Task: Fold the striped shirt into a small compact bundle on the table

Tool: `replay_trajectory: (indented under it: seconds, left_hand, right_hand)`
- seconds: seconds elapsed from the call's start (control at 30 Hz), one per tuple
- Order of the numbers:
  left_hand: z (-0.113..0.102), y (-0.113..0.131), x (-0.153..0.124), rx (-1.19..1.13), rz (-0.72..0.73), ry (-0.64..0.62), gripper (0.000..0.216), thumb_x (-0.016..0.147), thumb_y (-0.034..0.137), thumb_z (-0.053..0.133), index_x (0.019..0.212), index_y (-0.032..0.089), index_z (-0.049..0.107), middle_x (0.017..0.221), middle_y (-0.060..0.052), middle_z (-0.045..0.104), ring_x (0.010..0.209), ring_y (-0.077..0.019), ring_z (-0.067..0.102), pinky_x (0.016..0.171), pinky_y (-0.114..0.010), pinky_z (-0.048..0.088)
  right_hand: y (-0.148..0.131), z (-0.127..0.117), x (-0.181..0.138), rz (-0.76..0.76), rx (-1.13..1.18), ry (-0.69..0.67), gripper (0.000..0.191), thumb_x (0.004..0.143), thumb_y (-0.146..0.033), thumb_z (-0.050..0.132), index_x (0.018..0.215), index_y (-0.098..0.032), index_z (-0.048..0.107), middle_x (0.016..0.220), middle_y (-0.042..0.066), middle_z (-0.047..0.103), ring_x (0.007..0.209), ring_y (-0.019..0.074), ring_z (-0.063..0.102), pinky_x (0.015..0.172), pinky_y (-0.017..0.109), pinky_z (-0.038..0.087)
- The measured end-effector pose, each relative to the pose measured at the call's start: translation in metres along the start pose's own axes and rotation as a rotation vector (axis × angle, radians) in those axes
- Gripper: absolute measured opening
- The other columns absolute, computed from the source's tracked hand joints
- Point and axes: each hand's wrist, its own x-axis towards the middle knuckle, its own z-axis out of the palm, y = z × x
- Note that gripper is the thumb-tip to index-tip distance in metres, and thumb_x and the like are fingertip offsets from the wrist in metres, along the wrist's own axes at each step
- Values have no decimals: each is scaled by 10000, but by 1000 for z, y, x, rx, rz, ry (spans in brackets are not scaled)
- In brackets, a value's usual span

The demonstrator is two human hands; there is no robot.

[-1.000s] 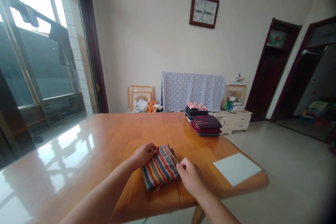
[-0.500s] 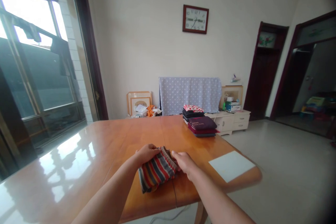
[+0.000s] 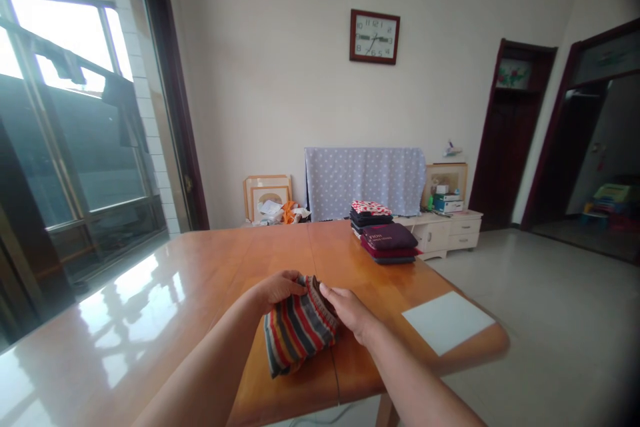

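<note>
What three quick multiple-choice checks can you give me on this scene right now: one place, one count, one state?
1. Where is the white sheet?
A) On the wooden table, right of the right hand
B) On the floor
C) On the window sill

2. How many stacks of folded clothes stand at the table's far end?
A) One
B) Two
C) Four

3. What state is the striped cloth in?
A) Spread fully open
B) Folded, under the left hand
C) Hanging in the window

Answers:
1. A, it lies on the tabletop.
2. B, one is topped with red-and-white print, the other with purple.
3. B, its layered bundle sits beneath the hands.
</note>
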Motion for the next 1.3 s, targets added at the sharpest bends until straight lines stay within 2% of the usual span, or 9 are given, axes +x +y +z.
replay_trajectory:
  seconds: [0.2, 0.37, 0.53, 0.67, 0.8, 0.93, 1.1, 1.2, 1.3]
  left_hand:
    - [9, -4, 12, 88, 66, 89, 369, 571, 379, 820, 798, 179, 609, 728, 4, 674, 714, -181, 648, 699, -298, 515]
    - [13, -7, 14, 245, 139, 200, 342, 687, 400, 737, 935, 190, 630, 839, -21, 699, 783, -187, 656, 724, -289, 504]
    - [16, -7, 2, 481, 190, 383, 300, 815, 368, 612, 1068, 214, 660, 1092, -100, 717, 1061, -281, 638, 980, -420, 440]
    - [32, -16, -16, 646, 270, 370, 263, 904, 355, 503, 1063, 272, 696, 1203, -71, 707, 1210, -281, 578, 1177, -513, 190]
    - [49, -31, -26, 897, 318, 262, 340, 950, 388, 448, 1202, 305, 660, 1401, -77, 613, 1343, -310, 489, 1158, -650, -96]
    - [54, -38, -25, 867, 297, 262, 345, 944, 363, 453, 1205, 293, 667, 1425, -111, 592, 1371, -332, 457, 1131, -665, -156]
    - [54, -33, -26, 861, 320, 261, 357, 888, 308, 523, 1212, 321, 674, 1387, -87, 625, 1347, -340, 479, 1126, -655, -176]
    - [49, -34, -30, 883, 282, 281, 357, 899, 279, 507, 1216, 311, 666, 1403, -90, 610, 1386, -341, 431, 1114, -684, -160]
    - [37, -42, -37, 819, 283, 421, 318, 956, 331, 435, 1170, 305, 669, 1370, -74, 629, 1371, -325, 444, 1135, -695, -58]
  right_hand:
    - [-8, 9, 5, 36, -698, 262, 567, 915, -683, 432, 953, -184, 699, 981, 116, 749, 968, 288, 673, 775, 347, 467]
    - [-6, 19, 11, 3, -1046, 382, 396, 1000, -462, 334, 1084, -218, 635, 1023, 122, 741, 958, 279, 686, 745, 346, 436]
    - [9, 16, 14, 62, -1050, 362, 305, 996, -356, 358, 1127, -234, 604, 1048, 103, 737, 984, 252, 685, 733, 317, 421]
    - [15, 11, 16, 100, -1006, 334, 325, 1001, -348, 341, 1187, -230, 580, 1069, 102, 733, 1024, 245, 675, 767, 311, 430]
    - [13, 5, 16, 105, -977, 344, 361, 1001, -332, 339, 1234, -209, 585, 1167, 119, 707, 1112, 227, 642, 867, 302, 444]
    - [3, 5, 10, -100, -960, 447, 432, 1012, -333, 300, 1295, -182, 589, 1304, 130, 648, 1221, 219, 580, 1003, 295, 409]
    - [-3, 18, 8, -384, -966, 146, 567, 1038, -455, 228, 1444, -176, 510, 1499, 101, 504, 1417, 209, 407, 1187, 345, 242]
    - [12, 17, 12, -199, -1007, -30, 660, 1028, -557, 179, 1526, -183, 398, 1596, 94, 358, 1500, 239, 261, 1226, 454, 142]
    - [28, 12, 15, -49, -1033, -65, 697, 1016, -602, 129, 1559, -212, 327, 1637, 77, 260, 1523, 247, 189, 1221, 502, 130]
